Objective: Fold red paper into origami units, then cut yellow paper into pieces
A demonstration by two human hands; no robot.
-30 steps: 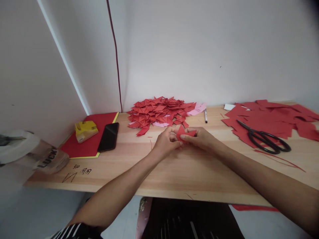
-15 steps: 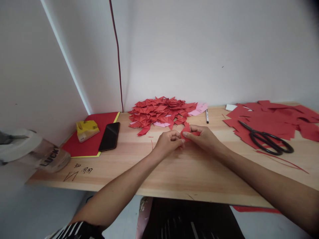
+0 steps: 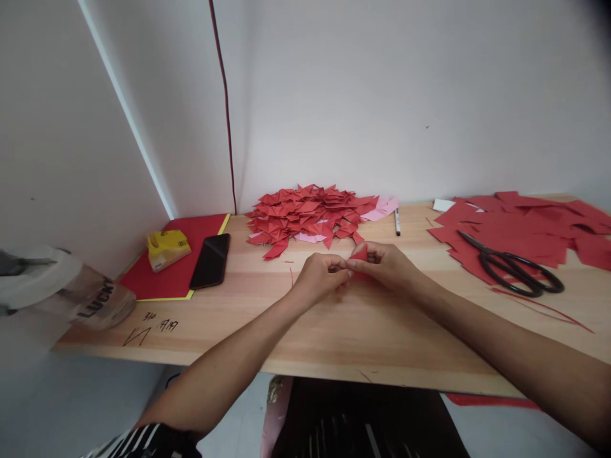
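Note:
A small folded piece of red paper (image 3: 359, 254) is pinched between my two hands, above the middle of the wooden table. My left hand (image 3: 323, 275) grips its left edge between thumb and fingertips. My right hand (image 3: 386, 263) has thumb and fingers closed on the other side, covering part of the paper. Just behind the hands lies a heap of folded red paper pieces (image 3: 308, 213), with some pink paper (image 3: 380, 208) among and beside them.
On the right, black-handled scissors (image 3: 513, 264) rest on flat red paper sheets (image 3: 520, 222). A marker (image 3: 397, 222) lies near the wall. To the left are a phone (image 3: 210, 261), a yellow packet (image 3: 168, 250) on a red folder (image 3: 143, 280), and a clear bottle (image 3: 102, 299) at the edge.
The red paper between my hands has been turned or folded over, and less of it shows now. My right fingers have shifted around it, and the hands are slightly closer together.

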